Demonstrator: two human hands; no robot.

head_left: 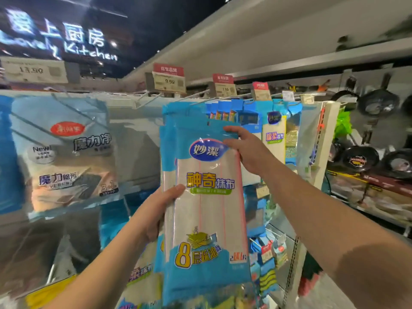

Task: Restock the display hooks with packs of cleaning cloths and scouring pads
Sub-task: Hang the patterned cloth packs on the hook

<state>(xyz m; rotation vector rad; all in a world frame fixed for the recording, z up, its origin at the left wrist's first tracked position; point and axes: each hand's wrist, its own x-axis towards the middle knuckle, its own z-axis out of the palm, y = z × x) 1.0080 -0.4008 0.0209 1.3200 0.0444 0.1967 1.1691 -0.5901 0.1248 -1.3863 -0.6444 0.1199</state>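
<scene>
A pack of cleaning cloths (207,197) is held upright before the display hooks (196,100); its left edge is gripped by the left hand (160,210), its upper right edge by the right hand (247,150).

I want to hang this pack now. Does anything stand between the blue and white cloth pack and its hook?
Nothing visible does. The blue and white cloth pack, held by both hands, is just under the wire hook, where similar packs already hang.
</scene>
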